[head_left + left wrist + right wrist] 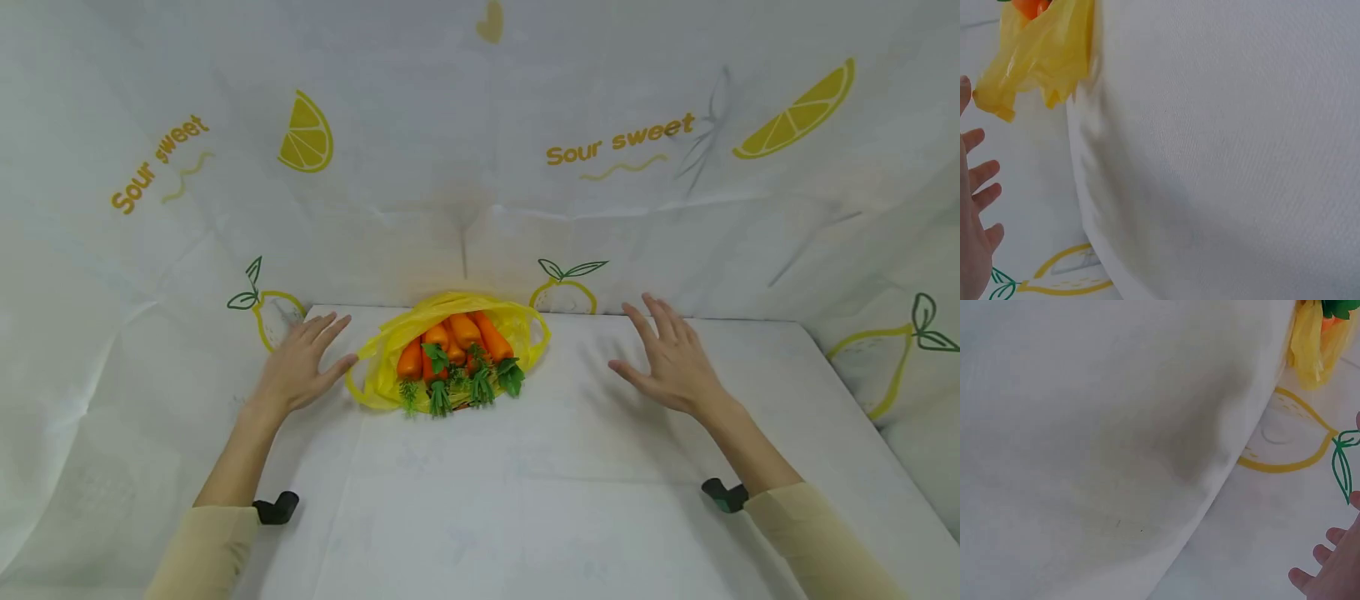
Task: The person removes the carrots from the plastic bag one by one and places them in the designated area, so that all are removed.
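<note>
A yellow plastic bag (386, 375) lies on its side near the back of the table, its mouth facing the front. Inside it are several orange carrots (465, 332) with green leafy tops (482, 387) poking out of the opening. To the left of the bag my left hand (300, 367) is raised with spread fingers, its thumb tip right at the bag's handle loop. Well to the right of the bag, my right hand (670, 362) hovers over the table with fingers apart and holds nothing. The left wrist view shows the bag (1047, 50) just beyond the left fingertips.
A white cloth covers the table (480, 500). Behind it hangs a white backdrop (420, 183) printed with lemons and lettering, which also runs along both sides. A dark wrist piece (277, 508) sits at the left cuff, and a similar wrist piece (726, 496) at the right.
</note>
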A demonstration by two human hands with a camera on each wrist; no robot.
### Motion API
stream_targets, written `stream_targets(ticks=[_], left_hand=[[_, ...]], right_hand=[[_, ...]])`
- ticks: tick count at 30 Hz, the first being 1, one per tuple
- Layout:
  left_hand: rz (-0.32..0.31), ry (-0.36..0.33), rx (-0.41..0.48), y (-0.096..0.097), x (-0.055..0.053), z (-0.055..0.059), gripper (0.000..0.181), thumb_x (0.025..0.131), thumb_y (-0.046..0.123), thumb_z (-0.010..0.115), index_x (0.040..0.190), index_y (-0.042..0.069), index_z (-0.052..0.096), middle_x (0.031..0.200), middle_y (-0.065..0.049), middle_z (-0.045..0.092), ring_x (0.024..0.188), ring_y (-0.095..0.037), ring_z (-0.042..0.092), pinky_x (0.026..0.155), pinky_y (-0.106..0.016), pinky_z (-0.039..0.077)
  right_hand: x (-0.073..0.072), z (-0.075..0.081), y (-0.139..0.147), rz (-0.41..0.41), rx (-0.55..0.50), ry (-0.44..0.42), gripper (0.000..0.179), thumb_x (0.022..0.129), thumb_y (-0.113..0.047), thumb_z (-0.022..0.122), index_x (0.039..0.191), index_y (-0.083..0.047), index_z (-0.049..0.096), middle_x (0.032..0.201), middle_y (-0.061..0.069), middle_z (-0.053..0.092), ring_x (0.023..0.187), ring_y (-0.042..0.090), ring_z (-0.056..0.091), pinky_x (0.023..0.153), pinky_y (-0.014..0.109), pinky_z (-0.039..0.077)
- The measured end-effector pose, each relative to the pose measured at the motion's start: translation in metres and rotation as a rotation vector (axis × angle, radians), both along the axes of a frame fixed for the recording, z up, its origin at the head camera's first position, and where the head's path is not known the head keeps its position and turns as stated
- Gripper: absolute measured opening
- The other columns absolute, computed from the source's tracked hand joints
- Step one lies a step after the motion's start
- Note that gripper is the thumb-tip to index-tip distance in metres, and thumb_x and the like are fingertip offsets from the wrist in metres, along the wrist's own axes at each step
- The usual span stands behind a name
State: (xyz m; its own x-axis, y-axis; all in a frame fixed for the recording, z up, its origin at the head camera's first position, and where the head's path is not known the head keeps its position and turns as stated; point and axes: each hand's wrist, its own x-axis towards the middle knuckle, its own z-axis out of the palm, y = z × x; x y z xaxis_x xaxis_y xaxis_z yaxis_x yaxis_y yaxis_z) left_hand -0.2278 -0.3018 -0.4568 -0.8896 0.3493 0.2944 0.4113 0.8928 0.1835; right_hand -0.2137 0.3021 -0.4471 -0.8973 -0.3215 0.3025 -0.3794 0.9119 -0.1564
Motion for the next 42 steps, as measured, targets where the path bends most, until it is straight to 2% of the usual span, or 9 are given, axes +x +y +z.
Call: stream_targets(ticks=[3, 6, 11, 19, 24, 31, 36, 42], left_hand=[[-0.032, -0.037, 0.048, 0.002, 0.001, 0.0, 0.068, 0.105, 0.043, 0.066, 0.165, 0.015, 0.048, 0.166, -0.022, 0.051, 0.152, -0.049, 0.046, 0.127, -0.07, 0.035], [-0.072, -0.108, 0.1, 0.005, 0.003, 0.0, 0.06, 0.109, 0.041, 0.062, 0.164, 0.019, 0.05, 0.167, -0.018, 0.05, 0.153, -0.046, 0.045, 0.122, -0.072, 0.04], [-0.121, -0.211, 0.169, 0.008, 0.004, -0.003, 0.051, 0.114, 0.034, 0.056, 0.163, 0.02, 0.052, 0.169, -0.018, 0.047, 0.156, -0.046, 0.041, 0.123, -0.073, 0.038], [-0.139, -0.226, 0.209, 0.014, 0.007, -0.006, 0.055, 0.109, 0.031, 0.065, 0.16, 0.014, 0.054, 0.164, -0.019, 0.054, 0.153, -0.045, 0.046, 0.124, -0.071, 0.039], [-0.141, -0.222, 0.212, 0.016, 0.009, -0.007, 0.059, 0.105, 0.031, 0.072, 0.158, 0.012, 0.056, 0.161, -0.018, 0.057, 0.151, -0.044, 0.049, 0.125, -0.069, 0.04], [-0.144, -0.265, 0.223, 0.015, 0.011, -0.009, 0.081, 0.092, 0.037, 0.088, 0.161, 0.012, 0.052, 0.162, -0.018, 0.057, 0.151, -0.044, 0.051, 0.124, -0.069, 0.04], [-0.175, -0.305, 0.243, 0.015, 0.011, -0.012, 0.095, 0.082, 0.034, 0.096, 0.162, 0.009, 0.05, 0.162, -0.02, 0.057, 0.15, -0.045, 0.052, 0.125, -0.067, 0.042], [-0.22, -0.285, 0.235, 0.013, 0.011, -0.016, 0.101, 0.077, 0.029, 0.101, 0.161, 0.004, 0.05, 0.158, -0.022, 0.059, 0.144, -0.046, 0.058, 0.121, -0.065, 0.047]], right_hand=[[0.0, 0.001, -0.006, 0.007, -0.029, -0.009, 0.094, 0.094, -0.049, 0.074, 0.169, -0.012, 0.031, 0.175, 0.028, 0.027, 0.159, 0.054, 0.027, 0.115, 0.083, 0.035], [0.0, 0.003, -0.012, 0.015, -0.061, -0.034, 0.092, 0.095, -0.047, 0.075, 0.168, -0.012, 0.032, 0.175, 0.028, 0.027, 0.158, 0.054, 0.03, 0.112, 0.084, 0.038], [-0.001, 0.005, -0.023, 0.04, -0.127, -0.085, 0.09, 0.096, -0.043, 0.076, 0.167, -0.01, 0.033, 0.175, 0.028, 0.027, 0.157, 0.057, 0.033, 0.114, 0.085, 0.037], [-0.004, 0.005, -0.04, 0.085, -0.175, -0.112, 0.085, 0.096, -0.041, 0.076, 0.164, -0.009, 0.038, 0.173, 0.026, 0.032, 0.158, 0.053, 0.034, 0.122, 0.081, 0.031], [-0.005, 0.006, -0.051, 0.111, -0.206, -0.137, 0.083, 0.097, -0.04, 0.076, 0.165, -0.012, 0.038, 0.172, 0.026, 0.034, 0.158, 0.051, 0.035, 0.122, 0.079, 0.033], [-0.008, 0.007, -0.07, 0.162, -0.266, -0.172, 0.081, 0.098, -0.039, 0.076, 0.163, -0.009, 0.039, 0.17, 0.025, 0.038, 0.156, 0.048, 0.037, 0.123, 0.076, 0.037], [-0.011, 0.007, -0.083, 0.199, -0.314, -0.229, 0.08, 0.099, -0.036, 0.076, 0.164, -0.01, 0.038, 0.17, 0.02, 0.039, 0.157, 0.045, 0.037, 0.125, 0.074, 0.037], [-0.016, 0.006, -0.096, 0.276, -0.391, -0.24, 0.077, 0.098, -0.023, 0.079, 0.162, -0.003, 0.041, 0.167, 0.018, 0.045, 0.149, 0.041, 0.045, 0.117, 0.064, 0.051]])
